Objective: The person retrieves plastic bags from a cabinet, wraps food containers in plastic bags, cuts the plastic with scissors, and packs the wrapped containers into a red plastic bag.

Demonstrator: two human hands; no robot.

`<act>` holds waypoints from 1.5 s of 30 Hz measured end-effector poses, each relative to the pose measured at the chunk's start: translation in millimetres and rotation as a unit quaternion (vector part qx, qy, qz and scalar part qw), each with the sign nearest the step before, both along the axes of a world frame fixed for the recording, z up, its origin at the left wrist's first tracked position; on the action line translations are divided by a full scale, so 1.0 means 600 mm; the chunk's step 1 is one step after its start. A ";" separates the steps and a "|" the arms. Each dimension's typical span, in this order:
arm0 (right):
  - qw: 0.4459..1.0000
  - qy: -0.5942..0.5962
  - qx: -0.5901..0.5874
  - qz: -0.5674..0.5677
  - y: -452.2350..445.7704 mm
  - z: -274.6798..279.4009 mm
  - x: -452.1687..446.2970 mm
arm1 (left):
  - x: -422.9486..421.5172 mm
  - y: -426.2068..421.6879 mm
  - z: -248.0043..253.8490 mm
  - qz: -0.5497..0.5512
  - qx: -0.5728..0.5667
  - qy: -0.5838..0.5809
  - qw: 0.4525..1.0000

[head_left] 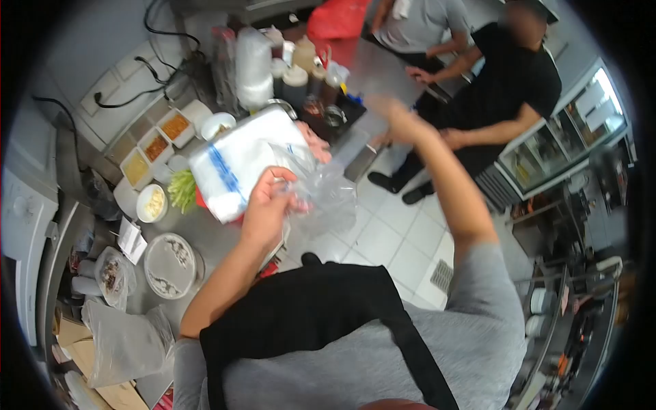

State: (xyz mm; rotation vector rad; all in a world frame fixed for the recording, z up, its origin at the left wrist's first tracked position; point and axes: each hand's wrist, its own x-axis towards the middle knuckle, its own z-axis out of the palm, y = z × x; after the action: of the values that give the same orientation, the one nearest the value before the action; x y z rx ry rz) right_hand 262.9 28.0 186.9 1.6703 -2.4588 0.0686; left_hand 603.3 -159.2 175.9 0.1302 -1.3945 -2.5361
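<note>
My left hand pinches a clear plastic bag, which hangs loosely to its right. Under and behind that hand lies a stack of white plastic bags with a blue printed stripe, at the edge of the steel counter. Raised away to the right, my right hand is smeared by motion, so its fingers cannot be made out. Green leafy stalks poke out left of the stack, and pink meat shows at its far side.
Food tubs, a white bowl and a round lidded container stand along the left. Sauce bottles crowd the back. Two people, one in a black shirt, stand across the tiled floor near a glass-door fridge.
</note>
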 end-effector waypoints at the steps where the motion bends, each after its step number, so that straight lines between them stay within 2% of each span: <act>1: 0.917 0.175 0.099 -0.346 -0.001 0.081 0.082 | 0.011 0.017 -0.017 0.011 0.014 -0.034 0.999; 2: 0.933 0.206 -0.103 -0.276 0.027 0.079 0.004 | 0.014 0.027 -0.023 0.029 0.021 -0.059 0.998; 3: 0.911 0.200 -0.297 -0.206 0.030 0.122 0.014 | 0.007 0.028 -0.022 0.055 0.025 -0.073 0.995; 4: 0.864 0.247 -0.413 -0.148 0.023 0.164 0.042 | 0.009 0.038 -0.031 0.079 0.039 -0.052 0.995; 5: 0.859 0.151 -0.478 -0.106 0.021 0.198 0.089 | 0.013 0.047 -0.032 0.089 0.040 -0.048 0.994; 6: 0.872 -0.002 -0.486 -0.059 0.022 0.213 0.139 | 0.011 0.051 -0.031 0.104 0.041 -0.043 0.993; 7: 0.863 -0.156 -0.480 -0.004 0.023 0.214 0.188 | 0.009 0.055 -0.029 0.123 0.041 -0.035 0.991; 9: 0.860 -0.284 -0.387 0.174 0.013 0.172 0.294 | 0.012 0.067 -0.023 0.141 0.012 -0.031 0.990; 11: 0.912 -0.227 -0.317 0.126 -0.001 0.112 0.364 | 0.015 0.094 -0.014 0.166 -0.025 -0.035 0.985; 13: 0.950 -0.119 -0.277 0.076 -0.011 0.030 0.361 | 0.032 0.122 -0.019 0.113 -0.017 0.011 0.993; 15: 0.911 -0.254 -0.322 -0.040 -0.004 -0.045 0.268 | 0.051 0.141 -0.019 0.044 0.014 0.038 0.998; 16: 0.905 -0.250 -0.343 -0.032 0.007 -0.078 0.213 | 0.060 0.146 -0.012 -0.044 0.069 0.041 0.996; 17: 0.898 -0.249 -0.362 -0.029 0.016 -0.099 0.181 | 0.061 0.147 -0.017 0.022 -0.059 -0.007 0.998; 18: 0.825 -0.439 -0.355 0.011 0.019 -0.096 0.178 | 0.059 0.151 -0.031 0.082 -0.180 -0.064 0.978; 19: 0.718 -0.612 -0.331 0.038 0.035 -0.087 0.183 | 0.054 0.160 -0.051 0.130 -0.293 -0.127 0.939; 20: 0.578 -0.759 -0.296 0.053 0.057 -0.081 0.189 | 0.037 0.159 -0.083 0.234 -0.367 -0.216 0.874; 22: 0.556 -0.801 -0.209 0.076 0.097 -0.067 0.221 | 0.013 0.142 -0.169 0.356 -0.286 -0.291 0.841; 25: 0.520 -0.840 -0.083 0.129 0.112 -0.032 0.267 | 0.010 0.149 -0.200 0.501 -0.337 -0.226 0.764; 26: 0.503 -0.851 -0.039 0.145 0.119 -0.033 0.270 | 0.014 0.164 -0.195 0.447 -0.173 -0.189 0.857; 27: 0.717 -0.673 -0.117 0.143 0.114 -0.067 0.250 | 0.021 0.186 -0.154 0.379 -0.001 -0.142 0.914; 28: 0.869 -0.438 -0.188 0.134 0.097 -0.118 0.217 | 0.026 0.204 -0.124 0.299 0.169 -0.087 0.935; 29: 0.905 -0.357 -0.225 0.044 0.084 -0.154 0.184 | 0.033 0.225 -0.115 0.217 0.145 -0.082 0.962; 30: 0.900 -0.312 -0.302 0.040 0.075 -0.177 0.161 | 0.042 0.250 -0.109 0.135 0.120 -0.076 0.981; 31: 0.900 -0.290 -0.322 0.051 0.066 -0.182 0.152 | 0.049 0.267 -0.104 0.054 0.095 -0.069 0.992; 32: 0.831 -0.453 -0.315 0.071 0.057 -0.191 0.152 | 0.050 0.271 -0.101 0.062 -0.040 -0.161 0.984; 33: 0.736 -0.605 -0.291 0.087 0.053 -0.191 0.164 | 0.053 0.256 -0.145 0.198 -0.149 -0.237 0.939; 34: 0.605 -0.764 -0.205 0.084 0.057 -0.153 0.194 | 0.060 0.236 -0.225 0.324 -0.248 -0.312 0.858; 35: 0.447 -0.886 -0.103 0.071 0.064 -0.112 0.226 | 0.082 0.244 -0.274 0.434 -0.338 -0.383 0.742; 36: 0.448 -0.883 -0.048 0.128 0.066 -0.107 0.244 | 0.101 0.270 -0.255 0.485 -0.398 -0.367 0.687; 38: 0.590 -0.789 -0.083 0.154 0.057 -0.106 0.281 | 0.108 0.291 -0.178 0.567 -0.528 -0.310 0.551; 39: 0.654 -0.731 -0.108 0.163 0.059 -0.105 0.300 | 0.110 0.303 -0.173 0.546 -0.531 -0.303 0.572; 40: 0.605 -0.774 -0.092 0.162 0.064 -0.082 0.318 | 0.112 0.317 -0.170 0.523 -0.533 -0.297 0.595; 41: 0.618 -0.760 -0.083 0.185 0.067 -0.083 0.331 | 0.116 0.327 -0.169 0.498 -0.534 -0.291 0.619; 42: 0.629 -0.746 -0.073 0.208 0.067 -0.085 0.338 | 0.122 0.319 -0.199 0.503 -0.547 -0.286 0.605; 43: 0.638 -0.730 -0.068 0.236 0.061 -0.086 0.348 | 0.125 0.319 -0.187 0.546 -0.332 -0.226 0.735; 44: 0.741 -0.608 -0.112 0.260 0.041 -0.122 0.331 | 0.124 0.317 -0.173 0.553 -0.099 -0.143 0.815; 45: 0.820 -0.503 -0.167 0.217 0.023 -0.122 0.323 | 0.127 0.312 -0.160 0.520 0.137 -0.042 0.842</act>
State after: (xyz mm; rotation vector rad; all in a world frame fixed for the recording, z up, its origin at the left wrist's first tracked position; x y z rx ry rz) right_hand 456.5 41.8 113.9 2.3197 -2.2454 1.7268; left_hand 679.5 28.1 80.0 0.8109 -0.6340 -1.7489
